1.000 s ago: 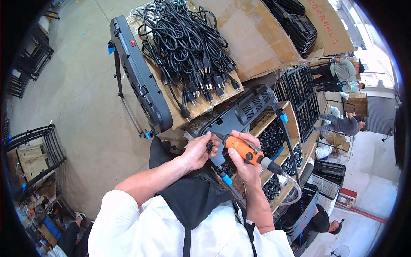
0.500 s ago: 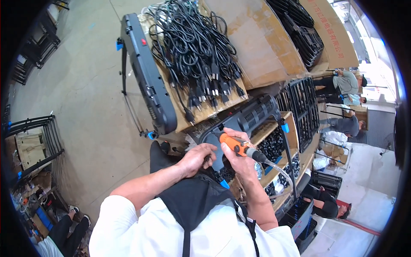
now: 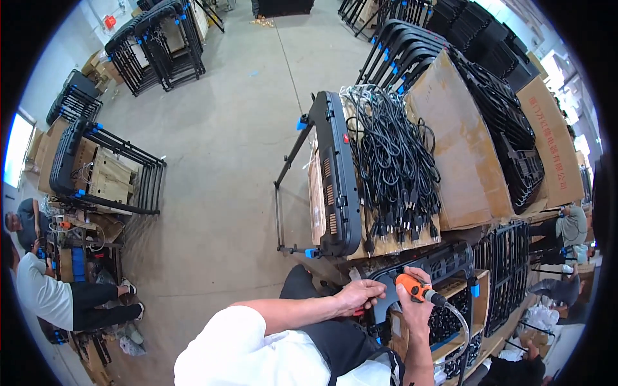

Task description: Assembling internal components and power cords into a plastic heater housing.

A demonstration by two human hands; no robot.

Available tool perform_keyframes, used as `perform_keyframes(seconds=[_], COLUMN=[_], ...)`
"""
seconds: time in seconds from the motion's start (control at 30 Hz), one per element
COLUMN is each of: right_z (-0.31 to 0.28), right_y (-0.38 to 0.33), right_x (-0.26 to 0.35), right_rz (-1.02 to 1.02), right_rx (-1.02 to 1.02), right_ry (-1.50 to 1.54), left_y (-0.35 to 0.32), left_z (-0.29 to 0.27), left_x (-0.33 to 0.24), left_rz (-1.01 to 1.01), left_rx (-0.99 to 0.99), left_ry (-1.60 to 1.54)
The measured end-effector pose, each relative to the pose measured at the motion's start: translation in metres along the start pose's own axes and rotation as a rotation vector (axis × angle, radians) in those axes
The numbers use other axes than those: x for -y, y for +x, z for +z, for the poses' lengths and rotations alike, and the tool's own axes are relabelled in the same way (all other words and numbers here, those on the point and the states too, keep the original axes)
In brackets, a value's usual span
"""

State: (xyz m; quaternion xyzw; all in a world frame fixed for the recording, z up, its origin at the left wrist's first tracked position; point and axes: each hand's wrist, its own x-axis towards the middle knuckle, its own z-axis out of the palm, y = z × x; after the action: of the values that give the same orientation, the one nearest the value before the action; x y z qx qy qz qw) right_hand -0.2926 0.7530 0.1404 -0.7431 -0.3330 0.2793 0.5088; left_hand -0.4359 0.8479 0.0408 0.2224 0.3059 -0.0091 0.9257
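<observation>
Head view, item one: we are gripping an orange-handled power screwdriver (image 3: 412, 285) in our right hand (image 3: 415, 307), fingers clenched round its body, its dark nose pointing right and a grey hose (image 3: 458, 321) looping down from it. The tool is sitting at the top of the fist, above the knuckles.

Item two: our left hand (image 3: 358, 296) is pressing on the near end of a black plastic housing (image 3: 425, 267), fingers curled over its edge just left of the tool; we cannot tell whether they are pinching anything small.

Item three: the housing is lying across a cardboard box of black parts (image 3: 444, 318), close against our lap.

Item four: beyond it, a bundle of black power cords (image 3: 393, 161) is resting on cardboard sheets (image 3: 463, 148), beside a long black frame unit (image 3: 338, 180) standing on edge.

Item five: another person (image 3: 48, 293) is sitting at far left.
</observation>
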Motion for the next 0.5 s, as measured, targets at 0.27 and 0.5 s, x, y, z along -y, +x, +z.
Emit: perform_keyframes(seconds=[0.27, 0.5], right_z=[-0.039, -0.079], right_y=[-0.025, -0.043], right_x=[0.043, 0.031], right_rz=[-0.045, -0.104], right_rx=[-0.121, -0.203], right_ry=[0.162, 0.164], left_y=[0.03, 0.072], left_z=[0.01, 0.071], left_x=[-0.008, -0.003], left_rz=[-0.024, -0.161], left_rx=[-0.031, 0.116], left_ry=[-0.079, -0.354])
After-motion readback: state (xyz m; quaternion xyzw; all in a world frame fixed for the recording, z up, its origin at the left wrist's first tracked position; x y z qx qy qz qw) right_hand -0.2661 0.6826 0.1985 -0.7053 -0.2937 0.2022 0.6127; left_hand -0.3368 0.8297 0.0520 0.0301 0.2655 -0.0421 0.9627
